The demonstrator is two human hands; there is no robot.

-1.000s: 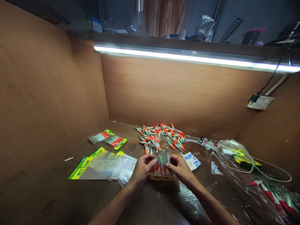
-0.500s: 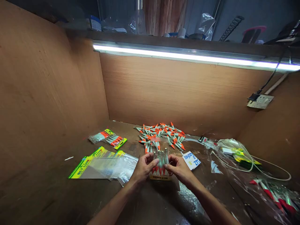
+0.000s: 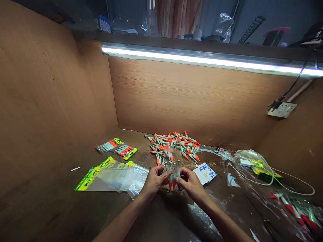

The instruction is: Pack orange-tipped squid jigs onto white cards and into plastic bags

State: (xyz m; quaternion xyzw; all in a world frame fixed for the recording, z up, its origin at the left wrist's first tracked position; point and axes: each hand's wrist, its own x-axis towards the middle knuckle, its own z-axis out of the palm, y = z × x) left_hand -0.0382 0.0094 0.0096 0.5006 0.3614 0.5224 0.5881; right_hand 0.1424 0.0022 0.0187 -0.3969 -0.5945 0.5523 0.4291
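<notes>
Between my two hands is a clear pack of fishing lures [image 3: 172, 181], pale bodies above and red-orange tips pointing down toward me. My left hand [image 3: 156, 179] is closed on the pack's left side, thumb across the front. On the right side, my right hand [image 3: 188, 181] pinches the pack with its thumb and fingers. Just beyond, a heap of loose orange-and-white lures [image 3: 175, 144] lies on the table. The pack's back and lower edge are partly hidden.
Left of my hands lie flat printed bags [image 3: 106, 174] and filled lure packs [image 3: 117, 148]. A handwritten card [image 3: 205, 173] is to the right, with a white cable [image 3: 270, 191], plastic wrap and red-tipped lures [image 3: 295, 211] farther right. Wooden walls [image 3: 186, 97] enclose the table.
The pack has tilted between my hands, so its yellow printed edge, visible before, now hardly shows. Both hands keep their hold. The heap of lures stays as it was.
</notes>
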